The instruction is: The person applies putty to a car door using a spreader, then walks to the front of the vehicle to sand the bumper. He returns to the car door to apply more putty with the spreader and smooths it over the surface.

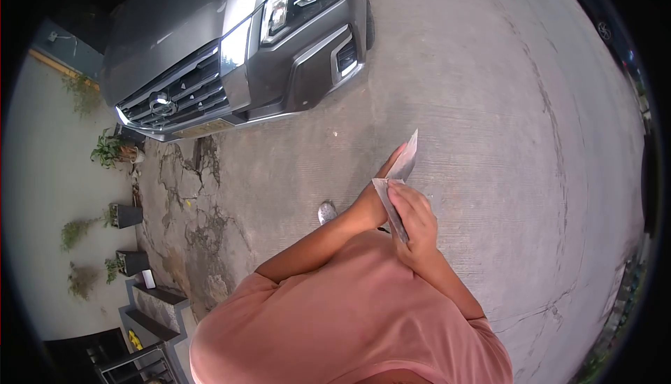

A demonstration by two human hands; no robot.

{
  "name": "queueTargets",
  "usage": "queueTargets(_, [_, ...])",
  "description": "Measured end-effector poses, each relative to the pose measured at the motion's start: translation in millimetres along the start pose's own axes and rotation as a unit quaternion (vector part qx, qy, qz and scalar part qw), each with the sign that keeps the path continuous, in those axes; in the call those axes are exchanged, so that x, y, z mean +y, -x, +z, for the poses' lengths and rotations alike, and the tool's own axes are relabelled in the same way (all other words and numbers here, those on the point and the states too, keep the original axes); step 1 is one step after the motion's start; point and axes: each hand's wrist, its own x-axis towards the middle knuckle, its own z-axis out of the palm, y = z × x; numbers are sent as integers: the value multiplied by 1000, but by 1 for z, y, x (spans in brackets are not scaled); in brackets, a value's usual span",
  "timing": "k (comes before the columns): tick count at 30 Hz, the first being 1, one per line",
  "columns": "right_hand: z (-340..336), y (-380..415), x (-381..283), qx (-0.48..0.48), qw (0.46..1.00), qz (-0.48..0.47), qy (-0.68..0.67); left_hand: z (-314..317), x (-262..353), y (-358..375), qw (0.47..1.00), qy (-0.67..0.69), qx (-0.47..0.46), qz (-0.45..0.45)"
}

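Observation:
A thin, pale grey sheet (pixel 403 162), like a folded piece of paper or an open leaflet, is held in front of my body in two angled panels. My left hand (pixel 388 167) lies behind the upper panel, with its fingers mostly hidden by it. The fingers of my right hand (pixel 417 210) are bent over the lower panel and press on its near face. Both hands are close together, with the sheet between them.
A dark grey car (pixel 293 55) stands at the upper left on the concrete ground (pixel 489 153). Potted plants (pixel 127 216) line the wall at left, near a step (pixel 157 307). A light-coloured shoe (pixel 326 212) shows below my left forearm.

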Motion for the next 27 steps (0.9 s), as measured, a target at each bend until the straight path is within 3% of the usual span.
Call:
queueTargets(4, [6, -9, 55, 128, 988, 80, 28, 9, -1, 9, 999, -39, -17, -3])
queueTargets(5, [0, -9, 67, 135, 974, 179, -18, 15, 6, 16, 999, -36, -11, 11])
queueTargets(8, [-15, 6, 83, 222, 853, 373, -289, 3, 5, 24, 958, 213, -68, -178])
queueTargets(9, [-14, 10, 79, 231, 886, 317, -249, 0, 10, 23, 927, 315, 34, -198])
queueTargets(12, [-15, 27, 59, 219, 958, 137, -127, -39, 16, 10, 862, 473, 24, -182])
queueTargets(14, [-27, 29, 45, 132, 990, 8, -50, -49, 19, 7, 868, 456, 32, -194])
queueTargets(17, [-35, 28, 51, 94, 995, 8, -9, -54, 19, 14, 875, 413, -45, -246])
queueTargets(20, [-47, 18, 48, 166, 951, 209, -156, -35, -1, 16, 916, 358, -17, -180])
queueTargets(21, [-46, 22, 45, 181, 945, 198, -188, -35, -5, 11, 925, 320, 20, -204])
queueTargets(24, [-27, 30, 15, 225, 884, 256, -320, -5, -3, -6, 950, 197, 215, -112])
queueTargets(25, [-21, 31, 10, 188, 894, 268, -307, 4, 3, -8, 950, 165, 229, -132])
queueTargets(27, [-10, 28, 12, 163, 938, 213, -218, 14, -35, -7, 993, 32, 111, -15])
